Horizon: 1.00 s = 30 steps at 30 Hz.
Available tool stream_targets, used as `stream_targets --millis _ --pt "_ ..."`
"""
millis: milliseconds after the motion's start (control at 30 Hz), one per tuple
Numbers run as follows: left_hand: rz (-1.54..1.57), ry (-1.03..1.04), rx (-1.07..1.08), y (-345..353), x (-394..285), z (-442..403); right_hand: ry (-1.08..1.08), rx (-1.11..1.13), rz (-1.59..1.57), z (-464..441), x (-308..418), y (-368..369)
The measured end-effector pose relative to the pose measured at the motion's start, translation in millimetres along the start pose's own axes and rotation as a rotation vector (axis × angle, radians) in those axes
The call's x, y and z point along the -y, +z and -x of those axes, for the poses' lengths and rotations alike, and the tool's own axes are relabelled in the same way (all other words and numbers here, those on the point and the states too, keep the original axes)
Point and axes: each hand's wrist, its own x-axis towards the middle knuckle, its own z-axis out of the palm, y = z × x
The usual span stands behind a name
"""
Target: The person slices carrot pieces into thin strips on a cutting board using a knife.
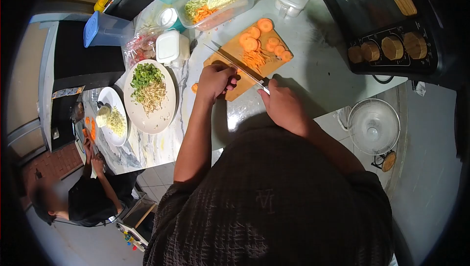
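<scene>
My right hand point(284, 107) is wrapped round the handle of a kitchen knife point(243, 66), whose blade lies slantwise across a wooden cutting board point(237, 91). Close to the blade, on the board's left part, my left hand point(215, 82) has its fingers curled in; whatever they press on is mostly hidden, with a bit of orange by the fingertips. Beyond the knife are a heap of carrot strips point(255, 60) and several round carrot slices point(250, 44). A small carrot piece point(194, 87) lies left of my left wrist.
A clear container point(219, 19) holds cabbage and shredded vegetables. White-lidded tubs point(172, 48) and plates of chopped vegetables point(166, 116) stand left. An oven with wooden knobs point(391, 48) is at right; a wire-rimmed basket point(374, 126) sits below. Another person point(90, 192) works at far left.
</scene>
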Motion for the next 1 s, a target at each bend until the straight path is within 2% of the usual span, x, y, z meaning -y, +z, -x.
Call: stream_targets --millis 1000 --pt "0.063 -0.02 0.008 4 4 0 0.02 0.07 0.032 -12 3 2"
